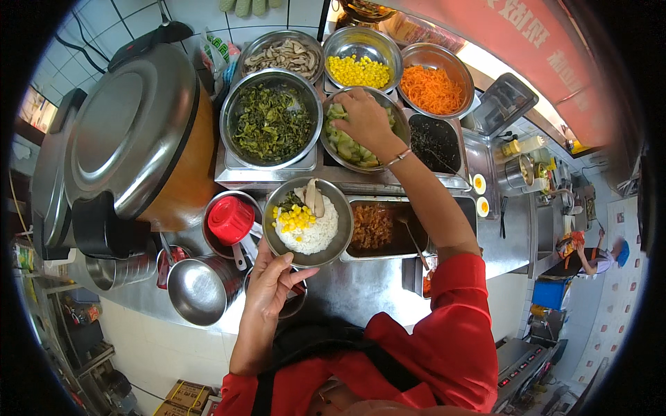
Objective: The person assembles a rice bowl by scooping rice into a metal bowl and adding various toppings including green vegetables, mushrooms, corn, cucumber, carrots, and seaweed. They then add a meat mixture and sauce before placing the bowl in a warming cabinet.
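My left hand [272,277] grips a metal bowl [337,251] by its near rim, thumb on the edge. White rice [316,234] fills it, topped with yellow corn [294,216], dark greens and pale mushroom slices [313,198]. Stretched forward, my right hand [365,121] dips into a steel bowl of pale green cut vegetables [347,147], with thumb and fingers apart over the pieces. Around it stand bowls of chopped dark greens [272,125], corn kernels [359,71], shredded carrot [431,90] and sliced mushrooms [284,58].
On the left looms a large lidded cooker [135,132]. A red scoop [231,220] and metal pots [201,291] crowd the counter. Right of the rice bowl is a tray of brown minced food [378,227] with a spoon. Halved eggs [482,206] lie farther right. Another person [590,260] works at far right.
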### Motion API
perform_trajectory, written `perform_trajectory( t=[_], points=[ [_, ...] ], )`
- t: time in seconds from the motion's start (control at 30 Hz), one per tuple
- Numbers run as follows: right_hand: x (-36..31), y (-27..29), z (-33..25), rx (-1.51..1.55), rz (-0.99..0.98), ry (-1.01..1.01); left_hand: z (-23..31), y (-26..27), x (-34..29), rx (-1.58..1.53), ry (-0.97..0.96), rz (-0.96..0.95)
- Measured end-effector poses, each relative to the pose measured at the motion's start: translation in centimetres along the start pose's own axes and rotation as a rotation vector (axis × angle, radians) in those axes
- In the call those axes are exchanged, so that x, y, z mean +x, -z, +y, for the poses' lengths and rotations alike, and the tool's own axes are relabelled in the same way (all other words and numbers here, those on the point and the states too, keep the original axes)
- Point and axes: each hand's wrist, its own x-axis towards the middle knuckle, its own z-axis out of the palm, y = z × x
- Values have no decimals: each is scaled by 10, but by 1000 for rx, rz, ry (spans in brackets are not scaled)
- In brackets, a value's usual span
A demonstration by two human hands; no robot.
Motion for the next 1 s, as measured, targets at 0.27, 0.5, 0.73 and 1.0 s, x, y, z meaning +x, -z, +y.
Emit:
perform_trajectory(
  t=[0.27, 0.5, 0.73, 1.0],
  points=[
    [12, -10, 36, 344, -8, -7, 2, 2, 0, -16, -21, 5],
    [12, 10, 64, 745, -69, -313, 3, 3, 0, -34, -17, -17],
    [-7, 61, 3, 1025, -234, -264, 7, -4, -3, -28, -50, -24],
    [-76, 100, -107, 744, -449, 249, 4, -5, -3, -81, -42, -26]
  ],
)
